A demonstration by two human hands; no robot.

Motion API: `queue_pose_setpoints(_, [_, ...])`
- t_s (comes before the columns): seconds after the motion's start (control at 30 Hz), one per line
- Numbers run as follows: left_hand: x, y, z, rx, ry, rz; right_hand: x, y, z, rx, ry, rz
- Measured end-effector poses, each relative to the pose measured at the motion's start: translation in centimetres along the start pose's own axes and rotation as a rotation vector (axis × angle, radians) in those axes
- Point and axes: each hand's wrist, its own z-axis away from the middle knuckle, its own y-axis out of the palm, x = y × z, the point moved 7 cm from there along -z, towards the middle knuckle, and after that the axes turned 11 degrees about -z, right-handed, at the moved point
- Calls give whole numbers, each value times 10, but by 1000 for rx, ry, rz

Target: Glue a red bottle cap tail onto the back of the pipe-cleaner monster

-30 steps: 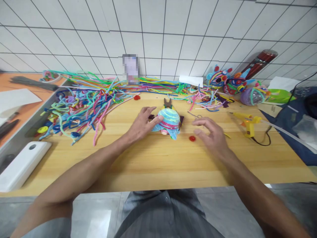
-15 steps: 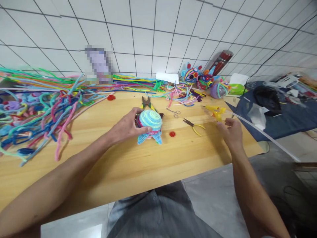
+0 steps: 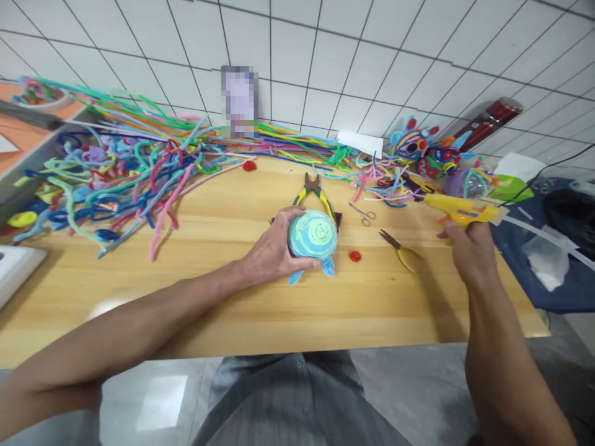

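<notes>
The ball (image 3: 312, 235) has blue and pale-green spirals; the glue gun (image 3: 460, 209) looks yellow.

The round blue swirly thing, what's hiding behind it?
Behind the round blue swirly thing, pliers with green-and-yellow handles poke out. The ends of their handles are covered, so I can't see those.

Round green and blue ball (image 3: 313, 234), swirl up, over the table (image 3: 260, 322); yellow glue gun (image 3: 465, 210), lifted, nose pointing left.

A craft workshop, by its look: pipe cleaners (image 3: 139, 167) at ten o'clock, glue gun (image 3: 460, 209) at two, wooden desk (image 3: 232, 322).
</notes>
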Motion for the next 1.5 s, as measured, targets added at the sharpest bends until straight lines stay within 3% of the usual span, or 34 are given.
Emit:
queue_pose_setpoints(0.07, [-6,2,2,-8,37,-22,35,14,10,-80,23,143])
queue_pose_setpoints(0.2, [-15,4,3,-12,125,-71,91,46,26,-105,28,257])
queue_pose_setpoints(0.43, [-14,6,-5,10,110,-95,139,77,43,-15,-290,367])
queue_pose_setpoints(0.6, [-16,5,-9,-2,109,-107,146,90,52,55,-460,470])
queue_pose_setpoints(0.93, [-18,4,-9,6,118,-106,143,96,52,68,-563,525])
queue_pose_setpoints(1.5, [-19,5,-7,12,131,-123,140,101,52,102,-553,533])
